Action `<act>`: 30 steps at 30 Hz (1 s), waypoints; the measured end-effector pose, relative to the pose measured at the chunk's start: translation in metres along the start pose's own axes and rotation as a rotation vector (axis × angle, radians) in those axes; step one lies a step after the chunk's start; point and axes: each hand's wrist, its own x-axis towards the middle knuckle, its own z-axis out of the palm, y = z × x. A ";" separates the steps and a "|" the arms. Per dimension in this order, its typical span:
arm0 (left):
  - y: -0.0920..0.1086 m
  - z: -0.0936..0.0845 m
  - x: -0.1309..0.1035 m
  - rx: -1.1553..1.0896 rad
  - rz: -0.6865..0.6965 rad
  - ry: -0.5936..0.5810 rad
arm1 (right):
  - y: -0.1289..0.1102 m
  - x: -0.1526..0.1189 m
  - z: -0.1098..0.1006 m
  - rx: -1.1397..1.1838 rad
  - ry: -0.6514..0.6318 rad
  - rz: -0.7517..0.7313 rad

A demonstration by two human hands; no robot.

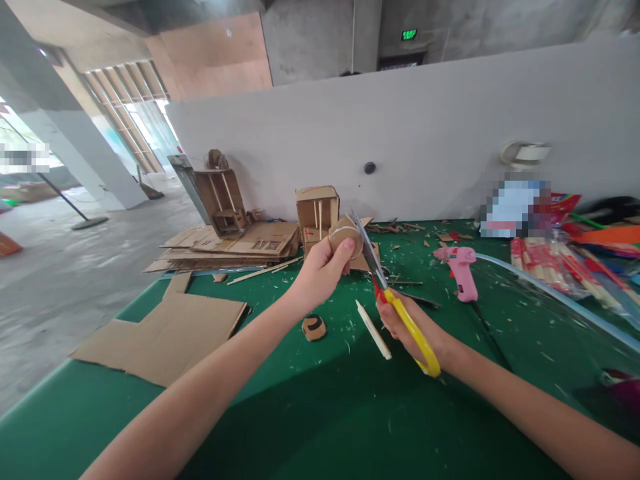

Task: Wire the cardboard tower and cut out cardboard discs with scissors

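Between the thumb and fingers of my left hand (323,270) is a round cardboard disc (343,230) with a pale curved line on it. My right hand (405,320) is closed around scissors (413,337) with yellow and red handles. Their blades point up and lie along the disc's right edge; whether they touch it I cannot tell. Below my hands, a small rounded cardboard piece (314,327) with a dark curved mark lies on the green table (310,427). A white pen (374,331) rests near my right hand.
A pink glue gun (461,272) stands at the right, near packets of sticks (550,267). Flat cardboard (185,327) lies at the left. Stacked cardboard sheets (240,243) and two cardboard structures (220,200) are at the back, before a white partition (425,133).
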 end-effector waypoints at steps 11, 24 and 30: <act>-0.006 -0.013 0.005 0.086 -0.008 -0.098 | 0.003 -0.002 -0.003 0.134 -0.043 0.017; -0.011 -0.012 0.007 -0.020 -0.018 -0.063 | 0.007 -0.002 -0.012 0.161 -0.128 0.021; -0.008 -0.003 0.005 -0.054 0.010 0.021 | 0.005 0.000 -0.013 0.147 -0.167 -0.008</act>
